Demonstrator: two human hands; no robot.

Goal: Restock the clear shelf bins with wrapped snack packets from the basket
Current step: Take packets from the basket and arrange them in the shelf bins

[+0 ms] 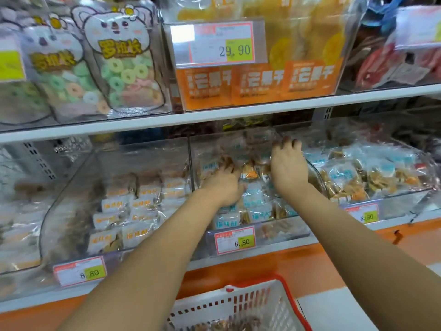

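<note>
1. Middle clear plastic shelf bin (274, 231) holds blue-labelled wrapped snack packets (255, 201).
2. Left hand (224, 185) rests on them, fingers bent and blurred; cannot tell whether it grips.
3. Right hand (288, 168) lies on them, fingers spread.
4. White, red-rimmed plastic basket (250, 304) sits below.

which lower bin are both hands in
The middle bin of blue-labelled packets: left hand and right hand both reach into it, neither into the left bin nor the right bin.

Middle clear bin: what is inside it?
The bin holds wrapped snack packets with blue labels. The left hand and the right hand rest on top; the packets under them are hidden.
</note>
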